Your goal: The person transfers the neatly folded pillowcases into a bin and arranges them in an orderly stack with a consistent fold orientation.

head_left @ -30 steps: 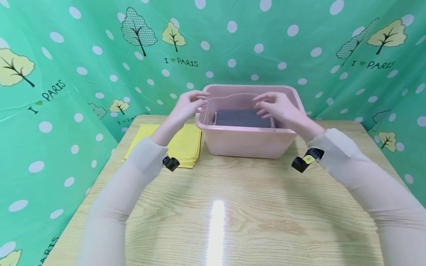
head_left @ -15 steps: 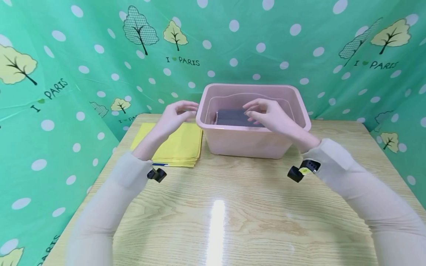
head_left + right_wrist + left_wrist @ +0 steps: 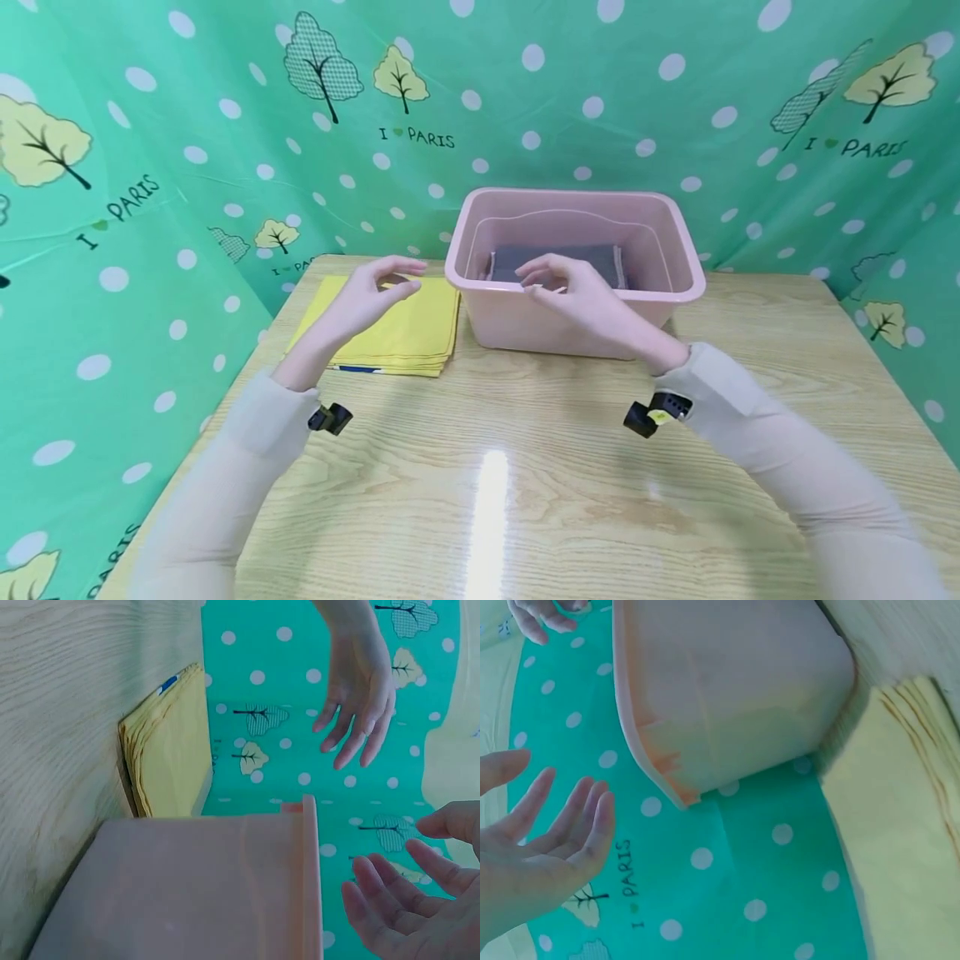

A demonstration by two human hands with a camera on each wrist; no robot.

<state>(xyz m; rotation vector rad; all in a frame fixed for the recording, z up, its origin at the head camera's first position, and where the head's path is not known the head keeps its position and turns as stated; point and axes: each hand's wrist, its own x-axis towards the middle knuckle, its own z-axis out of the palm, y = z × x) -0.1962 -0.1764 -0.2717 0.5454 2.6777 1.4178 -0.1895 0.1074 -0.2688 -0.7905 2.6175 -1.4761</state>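
Note:
My left hand [image 3: 365, 298] hovers over a stack of folded yellow cloths [image 3: 420, 329], its fingers loosely bent with nothing between them. The left wrist view shows that hand [image 3: 551, 840] apart from both the bin and the cloths. My right hand [image 3: 577, 300] is in the air by the front rim of a pink plastic bin [image 3: 558, 321], also holding nothing. Its relaxed fingers show in the right wrist view [image 3: 420, 900], away from the bin wall. Inside the bin lies a folded dark grey cloth [image 3: 510, 260], partly hidden by the front rim and the right hand.
The bin and the yellow stack stand side by side at the back of a light wooden table [image 3: 570, 483]. A green dotted curtain [image 3: 525, 100] hangs close behind and to the left. A bright light reflection lies on the tabletop.
Both hands have drawn back toward the front. The left moved from the bin's left rim to above the yellow stack; the right came out from over the bin's inside to its front rim.

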